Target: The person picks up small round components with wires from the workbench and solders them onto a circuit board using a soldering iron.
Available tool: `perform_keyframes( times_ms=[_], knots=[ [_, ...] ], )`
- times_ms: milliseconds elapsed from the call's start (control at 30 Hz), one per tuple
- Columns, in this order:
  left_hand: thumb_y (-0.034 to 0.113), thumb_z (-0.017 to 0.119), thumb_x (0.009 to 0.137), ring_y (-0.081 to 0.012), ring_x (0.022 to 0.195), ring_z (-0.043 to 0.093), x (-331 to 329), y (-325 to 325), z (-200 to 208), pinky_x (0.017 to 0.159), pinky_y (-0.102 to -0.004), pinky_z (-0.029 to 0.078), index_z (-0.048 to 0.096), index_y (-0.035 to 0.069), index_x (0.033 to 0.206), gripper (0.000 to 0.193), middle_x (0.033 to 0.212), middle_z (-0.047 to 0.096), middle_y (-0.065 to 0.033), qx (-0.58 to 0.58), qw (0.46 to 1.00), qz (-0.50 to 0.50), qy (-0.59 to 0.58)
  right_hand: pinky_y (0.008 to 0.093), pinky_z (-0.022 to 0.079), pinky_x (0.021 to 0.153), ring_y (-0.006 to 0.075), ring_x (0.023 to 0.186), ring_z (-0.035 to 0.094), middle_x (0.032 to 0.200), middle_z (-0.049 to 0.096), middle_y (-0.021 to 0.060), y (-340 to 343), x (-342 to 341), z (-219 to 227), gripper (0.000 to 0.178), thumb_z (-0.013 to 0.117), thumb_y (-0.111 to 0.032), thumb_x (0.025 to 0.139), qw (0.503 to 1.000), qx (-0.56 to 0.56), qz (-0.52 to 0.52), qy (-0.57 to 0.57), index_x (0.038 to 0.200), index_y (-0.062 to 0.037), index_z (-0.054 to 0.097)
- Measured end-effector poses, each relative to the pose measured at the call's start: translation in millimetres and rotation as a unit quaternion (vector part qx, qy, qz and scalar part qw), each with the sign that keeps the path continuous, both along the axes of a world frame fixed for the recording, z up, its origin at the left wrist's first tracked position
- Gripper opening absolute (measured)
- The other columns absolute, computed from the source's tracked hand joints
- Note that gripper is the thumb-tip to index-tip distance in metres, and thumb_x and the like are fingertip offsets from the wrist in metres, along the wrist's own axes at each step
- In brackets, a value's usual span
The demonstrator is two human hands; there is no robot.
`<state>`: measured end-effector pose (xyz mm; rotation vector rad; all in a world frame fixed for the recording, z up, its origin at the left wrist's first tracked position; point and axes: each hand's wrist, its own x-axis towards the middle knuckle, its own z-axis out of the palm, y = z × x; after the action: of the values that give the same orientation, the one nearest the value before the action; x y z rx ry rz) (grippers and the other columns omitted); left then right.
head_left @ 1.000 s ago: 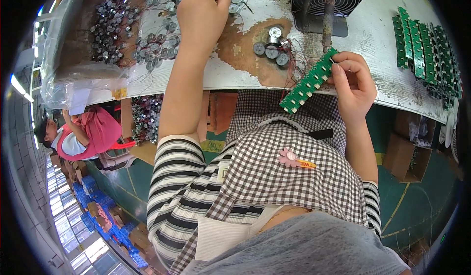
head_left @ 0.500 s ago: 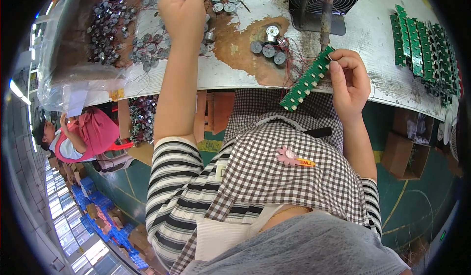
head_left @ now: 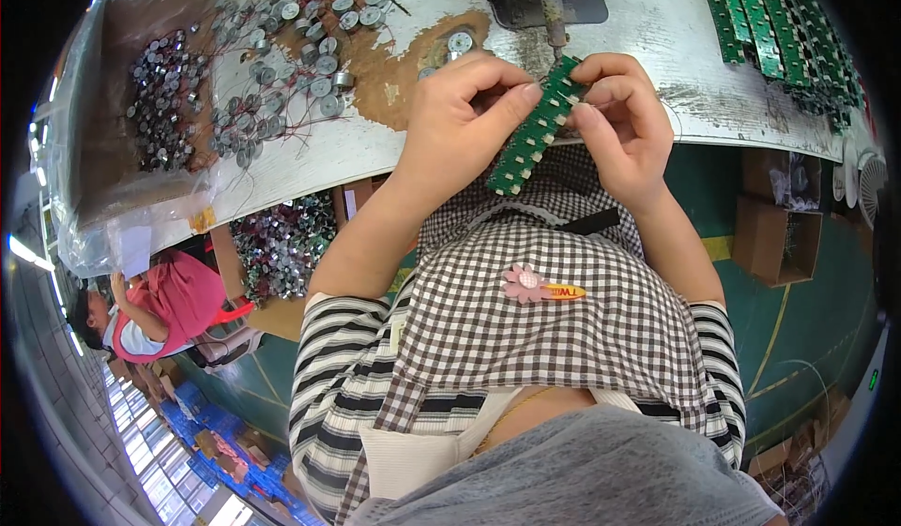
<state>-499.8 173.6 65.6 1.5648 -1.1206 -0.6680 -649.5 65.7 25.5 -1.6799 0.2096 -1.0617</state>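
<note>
A green circuit board strip (head_left: 533, 141) with a row of small pale parts slants below the tip of a soldering iron (head_left: 556, 21), above the table's front edge. My right hand (head_left: 624, 127) closes on the board's upper end, thumb and forefinger at its right edge. A thin wire loops out beside this hand. On the board's other side is my left hand (head_left: 465, 118), fingers curled and thumb tip against the left edge. What it pinches is hidden behind its fingers. Just beyond it a small round motor (head_left: 460, 43) shows, partly covered.
Many small motors with red wires (head_left: 310, 57) lie across the left of the white table (head_left: 413, 151). A plastic-lined box (head_left: 103, 174) of small metal parts stands farther left. A black fan (head_left: 549, 5) is at the back; stacked green boards (head_left: 774, 33) lie right. A co-worker (head_left: 169, 305) sits left.
My left hand has come from the motors at the far left back to the board. The view has shifted, and my right hand still holds the board under the iron.
</note>
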Motion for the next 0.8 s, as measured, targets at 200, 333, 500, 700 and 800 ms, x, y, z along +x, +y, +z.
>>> perform_keyframes(
  times_ms=[200,333,500,700,800],
  knots=[
    [0.010,0.062,0.082,-0.0060,0.068,0.053,0.4,-15.9,-4.7,0.063,-0.0201,0.042,0.064,-0.003,0.084,0.013,0.081,0.062,-0.0008,-0.035,0.999,-0.027,0.024,0.0192,0.050,0.063,0.0088,0.071,0.059,0.103,0.056,0.0141,2.0,-0.9,3.9,0.008,0.061,0.005,0.081,1.000,0.020,0.002,-0.014,0.085,0.0048,0.054],
    [0.011,0.061,0.083,-0.0056,0.066,0.052,0.9,-18.4,2.1,0.061,-0.0193,0.041,0.064,-0.002,0.083,0.013,0.077,0.062,-0.0002,0.054,0.986,-0.032,0.156,0.0192,0.051,0.060,0.0092,0.071,0.059,0.101,0.057,0.0135,3.5,-0.1,6.7,0.006,0.059,0.007,0.082,1.000,0.016,-0.021,-0.002,0.086,0.0056,0.055],
    [0.012,0.061,0.084,-0.0047,0.066,0.052,-0.7,-19.9,0.4,0.060,-0.0183,0.040,0.064,-0.002,0.084,0.014,0.075,0.061,-0.0002,0.049,0.984,-0.030,0.171,0.0190,0.051,0.057,0.0090,0.069,0.059,0.099,0.057,0.0124,5.6,1.6,7.0,0.006,0.061,0.007,0.081,0.999,0.023,-0.043,0.008,0.085,0.0048,0.057],
    [0.010,0.061,0.083,-0.0050,0.067,0.052,1.1,-22.5,3.0,0.060,-0.0193,0.041,0.064,-0.002,0.082,0.013,0.074,0.061,-0.0003,0.035,0.988,-0.021,0.150,0.0196,0.051,0.056,0.0091,0.068,0.059,0.097,0.058,0.0119,-0.2,4.1,13.0,0.007,0.062,0.007,0.080,0.996,-0.057,-0.068,0.019,0.084,0.0044,0.058],
    [0.011,0.062,0.078,-0.0028,0.056,0.048,-3.0,-19.7,2.1,0.048,-0.0205,0.037,0.063,-0.003,0.074,0.015,0.061,0.057,0.0014,0.025,0.991,0.001,0.129,0.0197,0.050,0.055,0.0094,0.068,0.059,0.097,0.058,0.0123,2.2,2.4,10.4,0.006,0.063,0.006,0.080,0.997,-0.057,-0.056,0.020,0.083,0.0045,0.058]
  ],
)
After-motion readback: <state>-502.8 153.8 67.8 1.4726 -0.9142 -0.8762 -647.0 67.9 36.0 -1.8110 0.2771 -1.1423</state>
